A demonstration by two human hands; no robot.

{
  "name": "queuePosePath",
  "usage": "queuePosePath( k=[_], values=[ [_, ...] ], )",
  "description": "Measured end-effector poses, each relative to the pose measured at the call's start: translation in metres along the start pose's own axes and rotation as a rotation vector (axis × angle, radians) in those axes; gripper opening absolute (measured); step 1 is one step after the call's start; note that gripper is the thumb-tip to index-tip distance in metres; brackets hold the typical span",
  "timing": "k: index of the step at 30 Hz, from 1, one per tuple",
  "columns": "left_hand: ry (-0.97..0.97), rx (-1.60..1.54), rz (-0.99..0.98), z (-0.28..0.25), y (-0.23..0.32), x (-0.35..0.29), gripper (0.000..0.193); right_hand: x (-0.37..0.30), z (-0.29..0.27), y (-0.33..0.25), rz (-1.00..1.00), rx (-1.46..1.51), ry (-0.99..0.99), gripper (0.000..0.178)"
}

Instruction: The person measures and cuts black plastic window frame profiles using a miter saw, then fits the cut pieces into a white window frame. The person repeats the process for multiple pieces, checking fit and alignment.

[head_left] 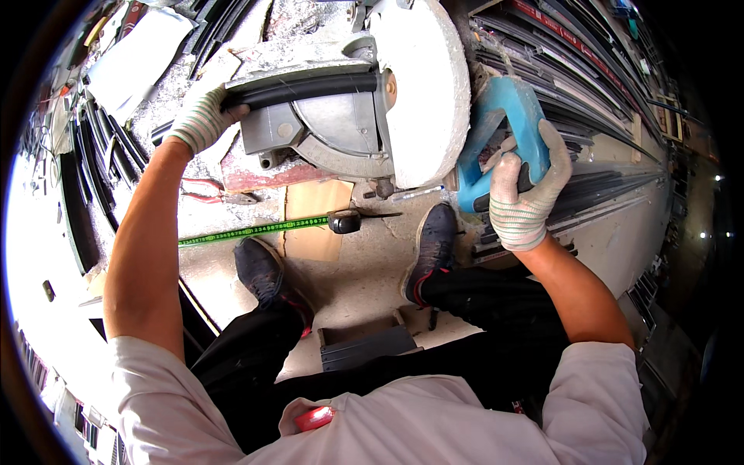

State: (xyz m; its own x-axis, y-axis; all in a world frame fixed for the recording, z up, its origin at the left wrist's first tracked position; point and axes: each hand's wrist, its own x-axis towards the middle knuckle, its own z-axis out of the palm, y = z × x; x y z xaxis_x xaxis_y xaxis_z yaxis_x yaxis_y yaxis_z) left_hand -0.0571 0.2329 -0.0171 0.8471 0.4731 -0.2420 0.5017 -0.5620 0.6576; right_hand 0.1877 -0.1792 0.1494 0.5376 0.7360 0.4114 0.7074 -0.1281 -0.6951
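A miter saw with a grey metal base [267, 132] and a large whitish round guard [426, 93] stands in front of me. Across its base, along the fence, lies a long black profile strip [310, 88]. My left hand [200, 124], in a white striped knit glove, grips that strip left of the saw, fingers closed round it. On the right, the saw's teal loop handle [519, 101] is held by my right hand [531, 186], gloved the same way, its fingers curled through the loop. The guard hides the blade and the strip's right end.
Red-handled pliers [208, 191] lie below the saw. A green tape measure blade [263, 229] runs out from its black case [345, 222] across cardboard [310, 200]. Dark profiles [581, 85] are stacked at right, more black strips [108, 147] at left. A dark box [368, 349] sits between my feet.
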Motion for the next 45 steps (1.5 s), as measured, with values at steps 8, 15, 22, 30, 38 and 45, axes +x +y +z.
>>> queuePosePath(
  k=[8,15,22,30,38,45],
  values=[
    [-0.160,0.081,-0.186,-0.030,0.033,-0.035,0.032,0.078,-0.022,-0.032,0.173,0.077,0.039,0.043],
    [-0.204,0.254,-0.369,-0.105,0.083,-0.097,0.040,0.167,-0.052,0.000,0.070,-0.148,0.018,0.045],
    [-0.223,0.418,-0.477,-0.170,0.129,-0.158,0.054,0.218,-0.045,0.017,0.007,-0.282,0.052,0.063],
    [-0.031,0.358,-0.549,-0.172,0.151,-0.235,0.055,0.279,-0.006,0.138,-0.096,-0.487,0.210,0.059],
    [0.332,0.078,-0.412,-0.179,0.185,-0.264,0.050,0.305,-0.013,0.186,-0.089,-0.574,0.193,0.057],
    [0.672,-0.190,-0.360,-0.180,0.178,-0.268,0.057,0.292,0.012,0.148,-0.120,-0.370,0.124,0.054]
  ],
)
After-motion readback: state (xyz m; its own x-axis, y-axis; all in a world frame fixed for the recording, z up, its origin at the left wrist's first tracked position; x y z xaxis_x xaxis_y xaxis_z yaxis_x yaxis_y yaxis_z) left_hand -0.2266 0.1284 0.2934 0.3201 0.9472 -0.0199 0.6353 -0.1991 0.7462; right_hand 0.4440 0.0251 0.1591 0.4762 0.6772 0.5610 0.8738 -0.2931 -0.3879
